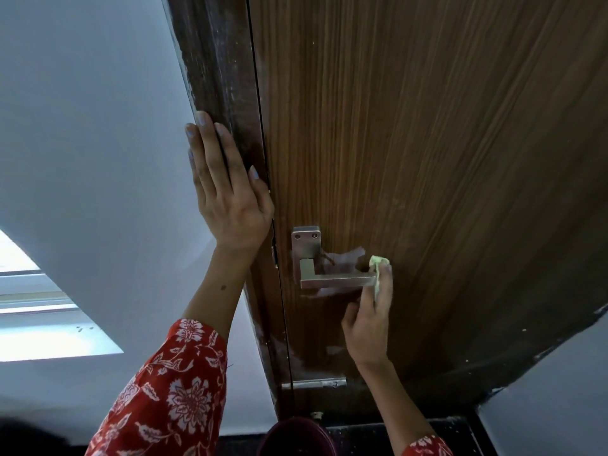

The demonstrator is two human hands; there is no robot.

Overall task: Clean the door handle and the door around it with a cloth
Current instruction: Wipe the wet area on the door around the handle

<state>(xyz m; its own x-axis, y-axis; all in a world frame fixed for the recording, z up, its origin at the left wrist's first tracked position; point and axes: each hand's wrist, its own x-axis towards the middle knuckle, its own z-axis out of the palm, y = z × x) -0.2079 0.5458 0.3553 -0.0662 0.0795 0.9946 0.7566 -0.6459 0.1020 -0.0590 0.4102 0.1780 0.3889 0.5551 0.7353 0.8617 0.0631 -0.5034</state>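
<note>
The right hand is pinching a cloth against the handle tip. The left hand is pressing flat, fingers straight, on the door frame.

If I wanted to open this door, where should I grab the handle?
Probably the long flat bar of the door handle, near its free end by the cloth. It sticks out sideways from the plate, so wrap your fingers over the top from the front. That end sits farthest from the pivot, so it should push down easiest.

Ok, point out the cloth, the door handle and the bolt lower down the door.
cloth (377, 261): head view, on the pale green wad above the fingers.
door handle (339, 280): head view, on the middle of the lever.
bolt (314, 384): head view, on its metal bar.
</note>
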